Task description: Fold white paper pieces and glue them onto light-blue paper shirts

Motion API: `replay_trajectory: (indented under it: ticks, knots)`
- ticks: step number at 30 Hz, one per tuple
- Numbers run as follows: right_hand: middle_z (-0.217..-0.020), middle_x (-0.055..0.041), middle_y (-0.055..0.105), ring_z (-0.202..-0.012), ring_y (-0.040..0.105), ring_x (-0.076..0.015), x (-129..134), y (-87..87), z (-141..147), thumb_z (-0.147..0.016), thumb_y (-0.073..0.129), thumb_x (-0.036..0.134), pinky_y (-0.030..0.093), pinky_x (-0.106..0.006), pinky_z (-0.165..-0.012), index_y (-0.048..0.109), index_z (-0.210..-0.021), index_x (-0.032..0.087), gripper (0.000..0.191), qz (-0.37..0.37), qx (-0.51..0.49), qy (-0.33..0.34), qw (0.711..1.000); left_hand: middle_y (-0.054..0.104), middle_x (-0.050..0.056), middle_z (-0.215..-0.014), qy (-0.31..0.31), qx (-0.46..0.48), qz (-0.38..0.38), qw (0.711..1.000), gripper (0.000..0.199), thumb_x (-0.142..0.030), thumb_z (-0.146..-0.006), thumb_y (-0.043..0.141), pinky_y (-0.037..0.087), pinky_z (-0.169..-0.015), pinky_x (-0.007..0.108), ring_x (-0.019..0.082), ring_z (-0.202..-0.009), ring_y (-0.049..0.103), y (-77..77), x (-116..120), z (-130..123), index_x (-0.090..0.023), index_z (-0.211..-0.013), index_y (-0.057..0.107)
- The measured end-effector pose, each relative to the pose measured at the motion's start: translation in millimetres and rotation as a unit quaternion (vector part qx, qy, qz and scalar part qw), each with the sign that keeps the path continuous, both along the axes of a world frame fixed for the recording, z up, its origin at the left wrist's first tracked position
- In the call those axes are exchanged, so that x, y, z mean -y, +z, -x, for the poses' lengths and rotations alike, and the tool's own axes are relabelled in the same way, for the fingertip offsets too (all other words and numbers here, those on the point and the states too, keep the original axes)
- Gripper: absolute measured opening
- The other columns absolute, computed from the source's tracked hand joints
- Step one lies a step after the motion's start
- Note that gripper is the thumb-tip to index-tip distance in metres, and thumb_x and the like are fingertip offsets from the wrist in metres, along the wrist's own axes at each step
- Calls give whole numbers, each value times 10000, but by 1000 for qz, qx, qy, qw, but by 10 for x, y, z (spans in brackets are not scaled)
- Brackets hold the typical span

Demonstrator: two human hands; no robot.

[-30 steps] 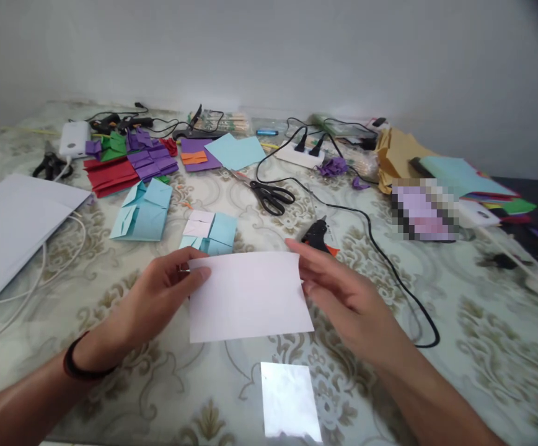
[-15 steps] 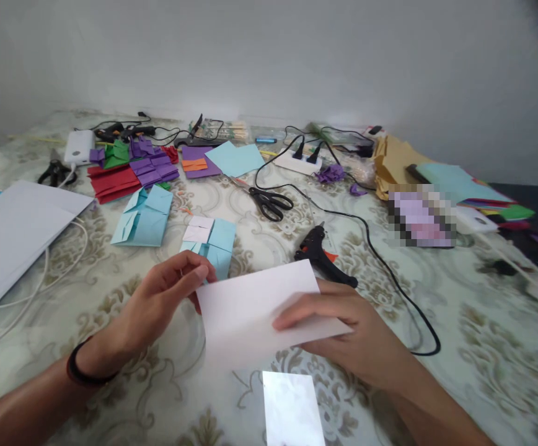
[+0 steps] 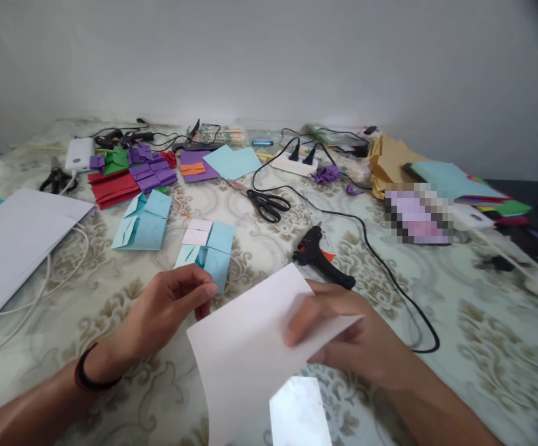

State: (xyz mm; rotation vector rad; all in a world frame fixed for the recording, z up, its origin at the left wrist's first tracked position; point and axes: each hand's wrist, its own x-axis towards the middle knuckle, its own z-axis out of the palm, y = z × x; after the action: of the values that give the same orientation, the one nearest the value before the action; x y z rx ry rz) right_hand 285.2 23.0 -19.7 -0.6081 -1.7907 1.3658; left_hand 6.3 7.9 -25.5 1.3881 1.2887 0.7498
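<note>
A plain white sheet of paper (image 3: pixel 250 353) is held by my right hand (image 3: pixel 343 328), thumb on top and the other fingers underneath. The sheet bends downward toward me. My left hand (image 3: pixel 176 303) hovers at the sheet's upper left edge, thumb and fingertips drawn together with nothing visible between them; whether its lower fingers touch the paper I cannot tell. Just beyond that hand lies a folded light-blue paper piece (image 3: pixel 220 251) with a pale pink square on it. A small bright white rectangle (image 3: pixel 299 412) lies on the table, partly under the sheet.
Beyond my right hand are a black glue gun (image 3: pixel 322 257) and black-handled scissors (image 3: pixel 269 205). A black cord (image 3: pixel 390 272) loops on the right. Another blue folded piece (image 3: pixel 145 223), a white paper stack (image 3: pixel 22 241) and a white power strip (image 3: pixel 294 163) lie around.
The white sheet has turned and dropped at its left side, hanging lower toward me. My left hand has come slightly lower, off the sheet's corner. My right hand keeps its grip.
</note>
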Motion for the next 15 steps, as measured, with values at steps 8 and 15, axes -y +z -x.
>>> replay_trajectory:
  ticks: [8, 15]
  knots:
    - [-841, -23, 746, -734, 690, -140, 14, -14, 34, -850, 851, 309, 550, -236, -678, 796, -773, 187, 154, 57, 24, -26, 998, 629, 0, -678, -33, -46, -47, 997, 495, -501, -1074, 425, 464, -652, 271, 156, -652, 567, 74, 43, 6, -193, -722, 588]
    - [-821, -28, 737, -712, 652, -153, 118, -155, 207, -830, 839, 365, 522, -237, -619, 788, -876, 161, 215, 192, 120, -69, 972, 760, 17, -998, -184, -90, -7, 979, 322, -494, -1004, 589, 509, -724, 273, 217, -902, 680, 177, 131, -96, -235, -1119, 744]
